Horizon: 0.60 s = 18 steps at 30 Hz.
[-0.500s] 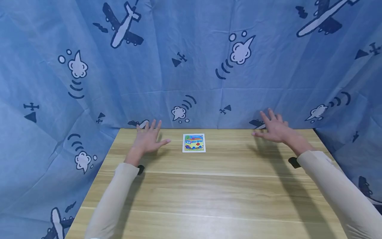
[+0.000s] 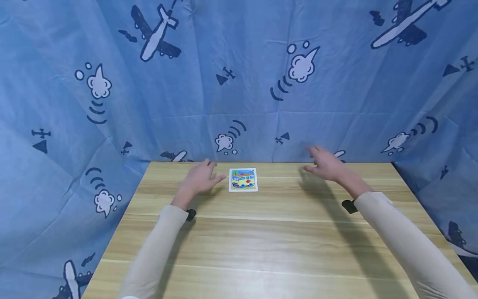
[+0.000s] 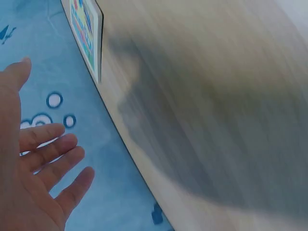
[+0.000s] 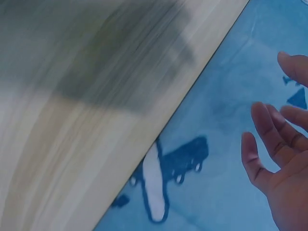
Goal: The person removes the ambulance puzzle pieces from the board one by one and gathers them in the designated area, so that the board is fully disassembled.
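Observation:
A square white-bordered picture puzzle (image 2: 243,180) showing a yellow ambulance lies near the table's back edge. In the left wrist view the puzzle (image 3: 85,33) appears edge-on, with a thick pale rim. My left hand (image 2: 199,177) hovers just left of it, thumb pointing toward it, without touching. Its fingers are relaxed and slightly bent, with nothing held, as the left hand (image 3: 43,168) shows up close. Farther off on the right, my right hand (image 2: 325,165) hangs above the table's back part. The right hand (image 4: 284,149) has loosely bent, spread fingers and holds nothing.
The wooden table (image 2: 239,249) carries shadows of both arms. A blue curtain (image 2: 246,95) printed with planes and clouds rises right behind the table's back edge and hangs along both sides. Dark wrist straps (image 2: 349,206) show under the light sleeves.
Both hands have moved inward, the left one rightward toward the puzzle and the right one leftward. Their spread fingers have bent a little. The puzzle stays in place.

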Each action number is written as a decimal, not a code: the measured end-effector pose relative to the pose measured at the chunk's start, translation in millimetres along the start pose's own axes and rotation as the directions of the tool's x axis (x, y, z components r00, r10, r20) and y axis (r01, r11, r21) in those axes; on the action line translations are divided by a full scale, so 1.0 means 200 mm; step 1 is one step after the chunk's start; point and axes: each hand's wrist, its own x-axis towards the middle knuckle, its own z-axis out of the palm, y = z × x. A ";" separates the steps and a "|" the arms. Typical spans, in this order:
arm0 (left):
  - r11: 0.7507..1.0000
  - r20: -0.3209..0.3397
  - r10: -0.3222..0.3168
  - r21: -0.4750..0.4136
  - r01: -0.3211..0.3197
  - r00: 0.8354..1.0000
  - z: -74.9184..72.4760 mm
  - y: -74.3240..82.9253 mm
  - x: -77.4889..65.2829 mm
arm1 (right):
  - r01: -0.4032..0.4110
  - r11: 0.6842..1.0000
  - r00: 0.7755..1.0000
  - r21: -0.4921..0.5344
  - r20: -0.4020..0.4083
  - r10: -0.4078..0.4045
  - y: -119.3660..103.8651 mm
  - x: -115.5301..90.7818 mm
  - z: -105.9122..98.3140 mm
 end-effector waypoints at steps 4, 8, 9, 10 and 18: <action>1.000 0.013 0.020 0.005 -0.020 1.000 0.04 0.06 0.03 | 0.043 0.999 0.999 0.031 -0.018 -0.042 -0.07 0.04 0.06; 0.999 0.042 0.038 -0.013 -0.037 0.998 0.08 0.13 0.06 | 0.077 0.996 0.997 0.053 -0.018 -0.076 -0.13 0.09 0.12; 0.999 0.048 0.041 -0.015 -0.040 0.998 0.09 0.14 0.07 | 0.082 0.995 0.997 0.060 -0.017 -0.081 -0.14 0.10 0.14; 0.999 0.052 0.042 -0.018 -0.041 0.998 0.10 0.16 0.07 | 0.086 0.994 0.996 0.067 -0.013 -0.085 -0.15 0.11 0.16; 0.999 0.101 0.050 -0.025 -0.048 0.994 0.14 0.25 0.10 | 0.092 0.990 0.996 0.110 -0.014 -0.091 -0.23 0.18 0.23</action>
